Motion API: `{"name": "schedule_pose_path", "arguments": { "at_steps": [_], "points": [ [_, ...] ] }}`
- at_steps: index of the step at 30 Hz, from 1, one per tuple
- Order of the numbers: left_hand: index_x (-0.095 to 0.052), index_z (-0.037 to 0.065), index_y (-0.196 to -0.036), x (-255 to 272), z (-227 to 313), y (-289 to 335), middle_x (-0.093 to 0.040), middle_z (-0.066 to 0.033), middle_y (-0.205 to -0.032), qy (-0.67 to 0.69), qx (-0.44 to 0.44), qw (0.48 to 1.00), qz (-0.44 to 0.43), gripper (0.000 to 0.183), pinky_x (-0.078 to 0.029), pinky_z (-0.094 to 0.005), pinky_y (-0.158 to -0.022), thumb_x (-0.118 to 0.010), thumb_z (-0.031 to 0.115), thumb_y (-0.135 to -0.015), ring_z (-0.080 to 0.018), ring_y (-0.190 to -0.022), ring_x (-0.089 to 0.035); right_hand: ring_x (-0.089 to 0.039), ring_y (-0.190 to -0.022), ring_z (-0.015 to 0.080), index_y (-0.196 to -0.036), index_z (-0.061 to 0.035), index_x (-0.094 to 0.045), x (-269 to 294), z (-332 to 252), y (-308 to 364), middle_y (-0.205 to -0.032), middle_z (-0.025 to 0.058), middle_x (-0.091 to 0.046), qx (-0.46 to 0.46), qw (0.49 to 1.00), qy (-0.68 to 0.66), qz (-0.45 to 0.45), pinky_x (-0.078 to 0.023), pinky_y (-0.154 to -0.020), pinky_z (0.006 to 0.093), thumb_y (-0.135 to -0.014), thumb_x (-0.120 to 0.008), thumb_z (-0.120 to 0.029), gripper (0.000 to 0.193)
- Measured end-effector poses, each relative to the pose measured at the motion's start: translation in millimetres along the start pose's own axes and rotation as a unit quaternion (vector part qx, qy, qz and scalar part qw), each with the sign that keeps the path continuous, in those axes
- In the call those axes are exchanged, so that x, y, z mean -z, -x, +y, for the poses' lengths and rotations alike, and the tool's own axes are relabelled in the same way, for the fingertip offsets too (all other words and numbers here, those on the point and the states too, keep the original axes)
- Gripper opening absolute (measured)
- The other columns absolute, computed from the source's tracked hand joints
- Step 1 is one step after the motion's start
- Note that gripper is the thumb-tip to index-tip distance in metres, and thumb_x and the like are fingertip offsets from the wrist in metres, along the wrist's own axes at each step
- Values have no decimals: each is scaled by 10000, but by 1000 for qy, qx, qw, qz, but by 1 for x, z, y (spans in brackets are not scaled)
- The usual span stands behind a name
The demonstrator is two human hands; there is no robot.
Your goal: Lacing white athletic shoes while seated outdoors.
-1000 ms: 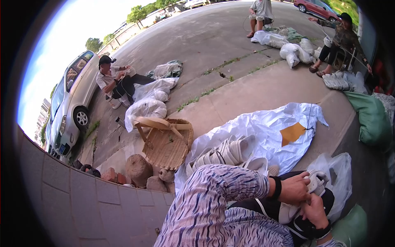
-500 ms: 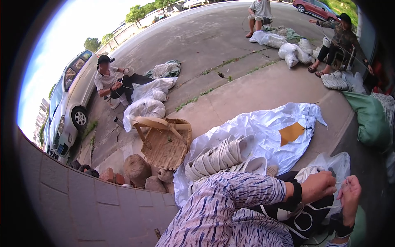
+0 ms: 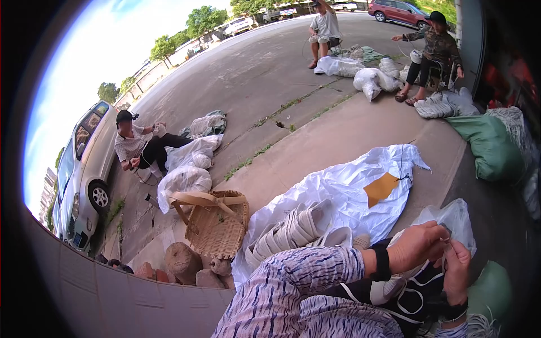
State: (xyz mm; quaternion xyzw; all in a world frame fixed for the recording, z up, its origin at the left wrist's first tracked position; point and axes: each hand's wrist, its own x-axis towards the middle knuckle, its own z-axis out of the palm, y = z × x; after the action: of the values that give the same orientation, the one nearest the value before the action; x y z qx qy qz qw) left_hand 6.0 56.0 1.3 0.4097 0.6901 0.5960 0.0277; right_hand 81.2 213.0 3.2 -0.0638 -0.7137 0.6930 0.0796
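Note:
My left hand point(image 3: 417, 246) and my right hand point(image 3: 457, 266) are closed in pinches, their fingertips meeting over my lap. Between them runs a white cord point(image 3: 444, 258), its end hidden by the fingers. Below my left wrist, a pale shoe point(image 3: 384, 289) lies partly covered on my dark-clothed lap. Loose white cord loops point(image 3: 410, 304) hang across the dark cloth. Just beyond my left forearm, a row of nested off-white shoes point(image 3: 290, 231) rests on a white plastic sheet point(image 3: 344, 174).
A wicker basket point(image 3: 217, 226) stands left of the sheet, near brown stones point(image 3: 183, 263). An orange-yellow piece point(image 3: 380, 189) lies on the sheet. Green sacks point(image 3: 493, 149) sit at right. Three people sit farther off among white bags point(image 3: 186, 181); a silver car point(image 3: 84, 180) is at left.
My hands have come together; before, they were apart with a thin cord between them. The head view has swung, so the surroundings sit further left. The seated person at left has lowered a hand.

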Motion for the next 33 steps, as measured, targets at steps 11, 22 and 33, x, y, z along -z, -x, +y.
{"name": "schedule_pose_path", "arguments": {
  "at_steps": [11, 22, 33],
  "points": [
    [-659, 50, -986, 13, 5, 5, -571, -66, -811, 62, 8, 998, -19, 163, -461, -283, -642, -642, 153, -862, -186, -745, -582, -504, -647, 46, -792, 22, -651, -6, -16, 9, -675, 2, -599, -11, 997, 24, -67, -380, -594, 197, -907, -560, -153, 228],
    [-673, 7, -960, 19, 7, 9, -570, -7, -774, 357, 157, 901, -189, 185, -444, -221, -562, -621, 172, -895, -69, -645, -544, -604, -855, 127, -989, 52, -661, -2, -23, 18, -876, 71, -667, -59, 975, -73, -203, -451, -816, 248, -869, -528, -65, 214],
    [-649, 35, -919, 21, 11, 18, -521, -60, -809, 123, 30, 987, -94, 133, -438, -288, -677, -627, 160, -878, -170, -737, -547, -618, -820, 127, -1014, 28, -636, -4, -15, 19, -837, 72, -661, -83, 957, -91, -262, -477, -787, 254, -944, -488, -105, 211]
  ]
}}
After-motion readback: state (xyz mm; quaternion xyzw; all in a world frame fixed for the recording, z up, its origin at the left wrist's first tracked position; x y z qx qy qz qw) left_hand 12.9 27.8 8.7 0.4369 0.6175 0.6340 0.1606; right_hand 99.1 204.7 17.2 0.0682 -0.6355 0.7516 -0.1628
